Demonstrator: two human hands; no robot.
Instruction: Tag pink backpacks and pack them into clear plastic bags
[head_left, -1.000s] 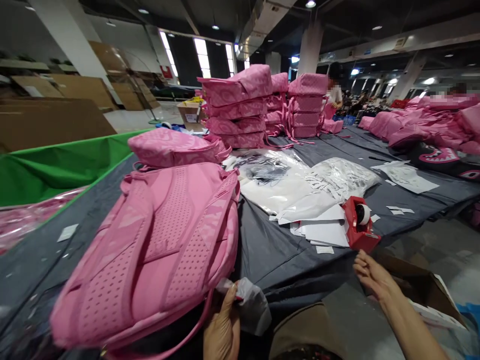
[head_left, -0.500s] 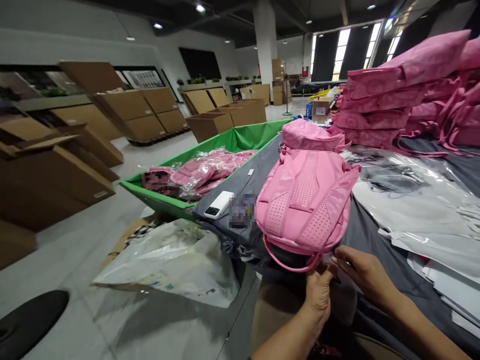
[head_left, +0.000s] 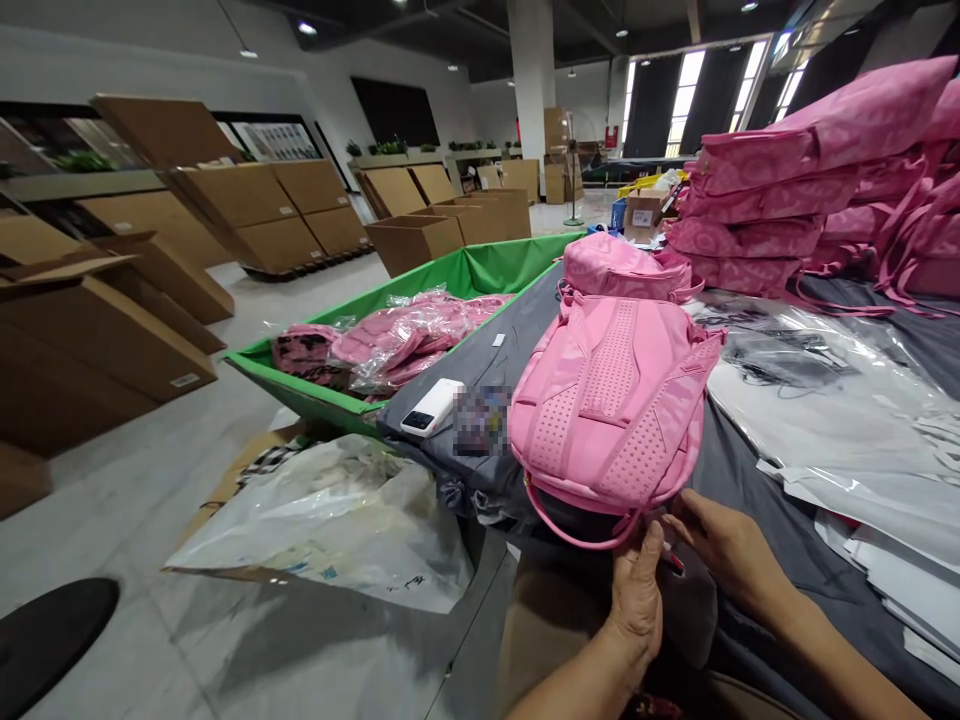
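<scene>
A pink backpack (head_left: pixel 615 400) lies back-side up on the grey-covered table (head_left: pixel 757 490), its carry loop hanging over the near edge. My left hand (head_left: pixel 637 590) is closed on a small thin clear plastic piece just under that loop. My right hand (head_left: pixel 724 550) meets it from the right, fingers pinched on the same small piece, which shows a bit of red; I cannot make out what it is.
A white phone (head_left: pixel 431 407) lies at the table's left corner. A green bin (head_left: pixel 450 285) holds bagged pink items. Stacked pink backpacks (head_left: pixel 787 190) stand at the back right, clear bags and papers (head_left: pixel 840 400) to the right. Cardboard boxes (head_left: pixel 112 330) line the floor left; a white bag (head_left: pixel 337 520) lies below.
The view swung left from the table's right side to its left corner. My right hand came in from the right and joined my left at the small plastic piece below the backpack's loop.
</scene>
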